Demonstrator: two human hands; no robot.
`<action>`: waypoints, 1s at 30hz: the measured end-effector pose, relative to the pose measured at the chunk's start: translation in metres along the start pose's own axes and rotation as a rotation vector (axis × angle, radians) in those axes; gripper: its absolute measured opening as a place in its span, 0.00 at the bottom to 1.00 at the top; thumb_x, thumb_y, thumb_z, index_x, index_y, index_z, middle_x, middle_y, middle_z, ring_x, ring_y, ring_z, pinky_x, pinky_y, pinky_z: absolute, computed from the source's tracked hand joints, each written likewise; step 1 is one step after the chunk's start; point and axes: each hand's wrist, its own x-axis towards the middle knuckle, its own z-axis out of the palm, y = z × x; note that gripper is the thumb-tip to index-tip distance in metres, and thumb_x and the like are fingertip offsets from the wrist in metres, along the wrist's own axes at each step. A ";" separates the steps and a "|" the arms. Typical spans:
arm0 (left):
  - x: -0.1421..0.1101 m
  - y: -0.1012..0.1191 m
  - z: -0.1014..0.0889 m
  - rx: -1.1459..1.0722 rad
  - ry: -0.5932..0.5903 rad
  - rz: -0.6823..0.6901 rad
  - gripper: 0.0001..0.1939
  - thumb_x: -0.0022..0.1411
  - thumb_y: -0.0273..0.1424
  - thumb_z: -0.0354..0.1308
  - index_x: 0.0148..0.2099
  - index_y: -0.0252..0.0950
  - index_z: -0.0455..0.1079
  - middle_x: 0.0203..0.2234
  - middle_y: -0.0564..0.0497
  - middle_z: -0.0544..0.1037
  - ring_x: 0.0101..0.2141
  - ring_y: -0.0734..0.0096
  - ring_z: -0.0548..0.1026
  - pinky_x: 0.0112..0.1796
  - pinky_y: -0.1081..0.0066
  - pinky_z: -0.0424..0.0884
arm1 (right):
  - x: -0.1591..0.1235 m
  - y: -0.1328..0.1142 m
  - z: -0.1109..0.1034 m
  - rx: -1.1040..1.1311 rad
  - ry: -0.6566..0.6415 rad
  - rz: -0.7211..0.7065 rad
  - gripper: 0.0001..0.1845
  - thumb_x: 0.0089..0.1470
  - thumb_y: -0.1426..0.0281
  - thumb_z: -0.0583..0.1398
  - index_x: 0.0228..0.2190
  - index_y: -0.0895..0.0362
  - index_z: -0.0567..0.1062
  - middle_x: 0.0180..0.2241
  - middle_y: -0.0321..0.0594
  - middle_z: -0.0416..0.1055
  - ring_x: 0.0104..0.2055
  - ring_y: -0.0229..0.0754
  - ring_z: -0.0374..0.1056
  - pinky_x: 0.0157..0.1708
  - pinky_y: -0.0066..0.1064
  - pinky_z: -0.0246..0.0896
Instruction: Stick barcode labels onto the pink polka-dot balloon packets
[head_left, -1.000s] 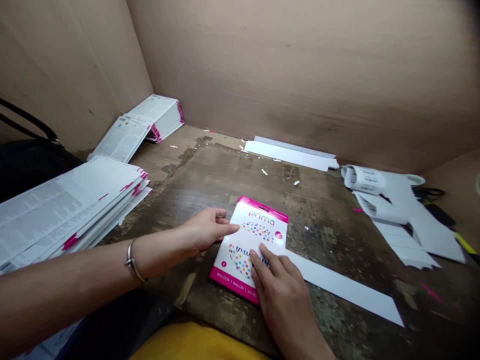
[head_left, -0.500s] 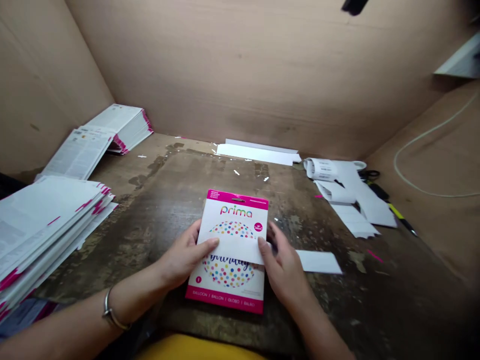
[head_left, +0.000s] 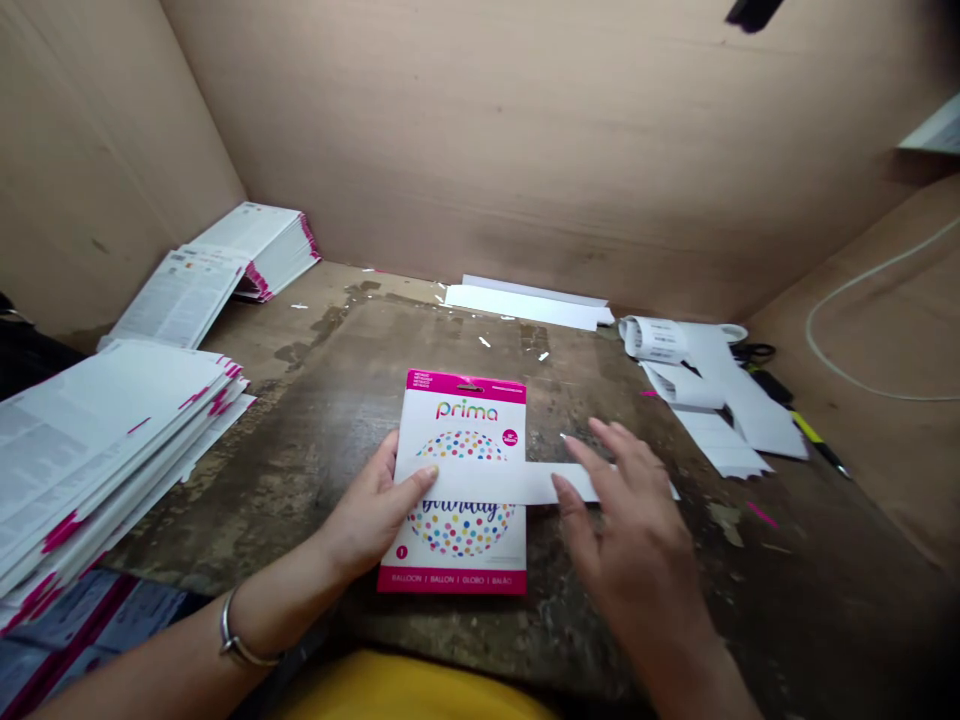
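A flat balloon packet (head_left: pixel 465 540), white with pink bands and coloured dots, lies in front of me on the worn table. My left hand (head_left: pixel 382 500) grips its left edge, the thumb pressing on top. Across the packet's middle runs a white paper strip (head_left: pixel 480 482), which covers part of the print and sticks out past the right edge. The left thumb rests on the strip's left end. Over the strip's free part hovers my right hand (head_left: pixel 622 510), fingers spread and holding nothing; whether its thumb touches the paper I cannot tell.
Stacks of printed cards (head_left: pixel 112 440) with pink edges stand at the left. White paper strips (head_left: pixel 529 306) lie by the back wall. On the right are a curled label roll (head_left: pixel 656 340), dark scissors (head_left: pixel 752 352) and a yellow-black cutter (head_left: pixel 820 442). Paper scraps dot the table.
My right hand has let go of the packet's right edge and moved right, its fingers now spread. The packet lies a little straighter, with the strip's right part now showing. The left hand keeps its grip.
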 end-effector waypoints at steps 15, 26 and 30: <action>-0.012 -0.018 0.007 -0.103 -0.011 0.192 0.25 0.57 0.29 0.60 0.55 0.41 0.57 0.48 0.45 0.73 0.46 0.58 0.73 0.45 0.59 0.72 | -0.039 -0.067 0.041 0.149 -0.061 0.187 0.33 0.60 0.64 0.51 0.60 0.69 0.49 0.62 0.61 0.43 0.64 0.57 0.41 0.55 0.53 0.54; -0.005 -0.023 -0.003 -0.212 -0.120 0.093 0.26 0.57 0.28 0.60 0.56 0.41 0.54 0.48 0.43 0.72 0.44 0.56 0.74 0.45 0.56 0.71 | -0.006 -0.029 0.016 1.759 -0.470 0.968 0.19 0.51 0.67 0.63 0.45 0.59 0.70 0.44 0.51 0.73 0.44 0.52 0.71 0.44 0.48 0.66; -0.005 -0.020 0.003 -0.214 -0.111 0.104 0.28 0.56 0.29 0.61 0.56 0.41 0.53 0.50 0.44 0.71 0.45 0.57 0.74 0.46 0.56 0.70 | -0.003 -0.026 0.016 1.901 -0.553 0.988 0.19 0.52 0.70 0.63 0.47 0.58 0.70 0.43 0.50 0.74 0.43 0.50 0.72 0.44 0.48 0.65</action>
